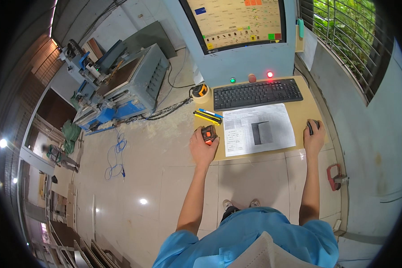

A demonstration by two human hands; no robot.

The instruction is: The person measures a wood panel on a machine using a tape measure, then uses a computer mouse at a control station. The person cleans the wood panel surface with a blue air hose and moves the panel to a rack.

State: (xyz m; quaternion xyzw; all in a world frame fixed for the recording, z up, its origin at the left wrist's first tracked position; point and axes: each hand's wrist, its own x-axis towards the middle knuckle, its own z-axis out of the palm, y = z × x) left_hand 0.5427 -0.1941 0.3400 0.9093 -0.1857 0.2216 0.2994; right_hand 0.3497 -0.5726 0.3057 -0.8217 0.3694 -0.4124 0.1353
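Observation:
At the left edge of a small tan desk (306, 100), my left hand (204, 151) is closed round a black and orange tape measure (208, 134). My right hand (314, 140) rests at the desk's right side, its fingers wrapped over a dark computer mouse (313, 127). Between my hands lies a printed sheet (281, 129) with a dark rectangle on it. Behind the paper sits a black keyboard (257, 94). A yellow and black utility knife (205, 117) and a blue pen (211, 113) lie just beyond my left hand.
Another tape measure (200, 90) rests on a tape roll (202, 97) by the keyboard. A lit monitor (236, 22) sits in a blue cabinet (210, 67) with lamps and a red button (252, 78). A cutting machine (134, 80), cables (116, 161) and a distant person (60, 156) are left.

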